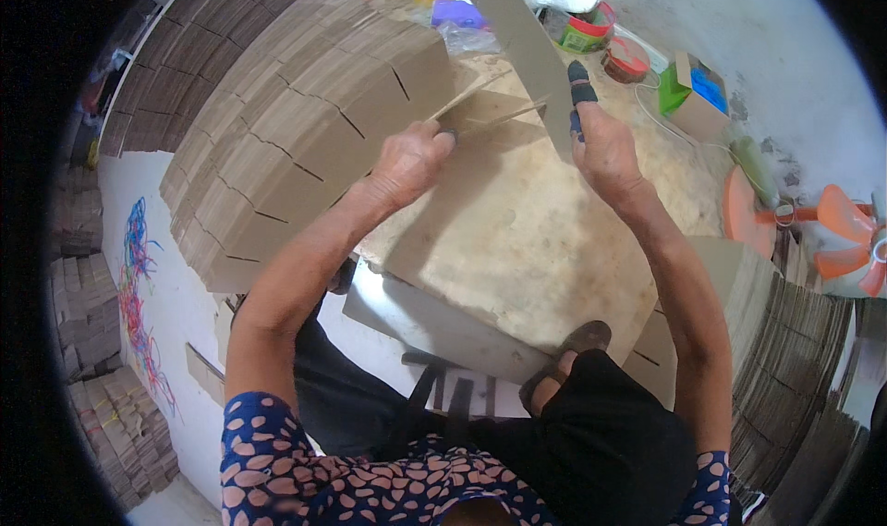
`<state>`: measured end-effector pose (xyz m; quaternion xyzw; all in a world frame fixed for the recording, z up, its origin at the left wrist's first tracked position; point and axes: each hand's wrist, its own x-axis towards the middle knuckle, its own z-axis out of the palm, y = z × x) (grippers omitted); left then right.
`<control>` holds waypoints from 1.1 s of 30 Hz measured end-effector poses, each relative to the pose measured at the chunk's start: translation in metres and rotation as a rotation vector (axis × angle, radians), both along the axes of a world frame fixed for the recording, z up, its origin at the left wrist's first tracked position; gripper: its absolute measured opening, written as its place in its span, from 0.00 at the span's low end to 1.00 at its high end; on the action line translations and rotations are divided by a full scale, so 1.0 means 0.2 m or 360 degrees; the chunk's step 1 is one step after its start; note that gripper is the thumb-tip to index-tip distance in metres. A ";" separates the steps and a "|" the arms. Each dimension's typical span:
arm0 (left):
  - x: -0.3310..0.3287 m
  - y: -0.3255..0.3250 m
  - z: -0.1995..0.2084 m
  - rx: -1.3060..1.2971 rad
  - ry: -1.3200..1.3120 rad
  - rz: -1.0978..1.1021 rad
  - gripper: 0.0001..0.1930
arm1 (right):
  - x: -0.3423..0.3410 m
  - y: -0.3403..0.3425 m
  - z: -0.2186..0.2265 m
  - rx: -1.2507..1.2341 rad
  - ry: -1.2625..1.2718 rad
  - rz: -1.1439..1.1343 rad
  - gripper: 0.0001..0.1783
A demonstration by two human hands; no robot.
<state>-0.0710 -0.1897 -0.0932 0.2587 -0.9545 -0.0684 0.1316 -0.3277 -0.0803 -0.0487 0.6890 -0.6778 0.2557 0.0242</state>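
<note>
My left hand (413,163) is closed on slim cardboard strips (469,95), seen nearly edge-on above the wooden board (499,221). Dark covering shows on one of its fingers. Higher up and to the right, my right hand (607,149) grips the lower end of a long flat cardboard sheet (525,50), which stands tilted up and away from me. Dark finger covers wrap some right-hand fingers. Just left of my left hand rises a big stack of slotted cardboard pieces (305,128). Whether the strips and the sheet touch, I cannot tell.
More stacked cardboard (785,350) stands at right, beside an orange fan (845,239). Along the far side sit a red-and-green tub (587,31), a tape roll (626,59) and a small box (698,96). Coloured strings (139,295) lie on the floor at left.
</note>
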 end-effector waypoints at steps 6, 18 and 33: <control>-0.11 0.06 -0.03 0.0057 -0.0110 0.0262 0.06 | 0.02 0.14 0.02 -0.0081 0.0086 0.0025 0.35; -0.49 0.28 0.06 0.0226 0.0219 0.0220 0.09 | 0.04 0.33 -0.01 -0.0127 0.0039 0.0058 0.32; -0.22 0.03 0.20 0.0222 0.0461 0.0174 0.24 | -0.04 0.33 0.09 0.0225 -0.0169 -0.0309 0.13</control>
